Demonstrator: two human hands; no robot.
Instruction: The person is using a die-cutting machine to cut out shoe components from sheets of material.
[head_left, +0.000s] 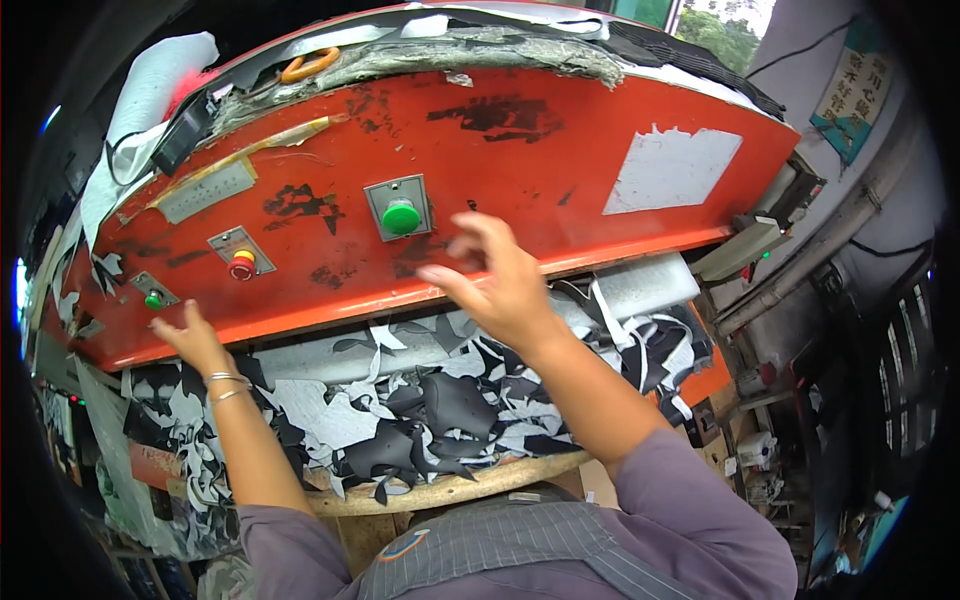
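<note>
Orange ring (pixel 309 65), white patch (pixel 672 168)

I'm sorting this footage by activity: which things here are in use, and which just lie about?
In use:
left hand by the small green button
right hand near the large round green button
red machine head

Lying about:
black and white offcut scraps
orange ring
red-and-yellow knob

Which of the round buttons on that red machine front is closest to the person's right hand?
The big green button in the middle plate, just left of the right hand. The red button and small green button sit farther left, near the left hand.
</note>
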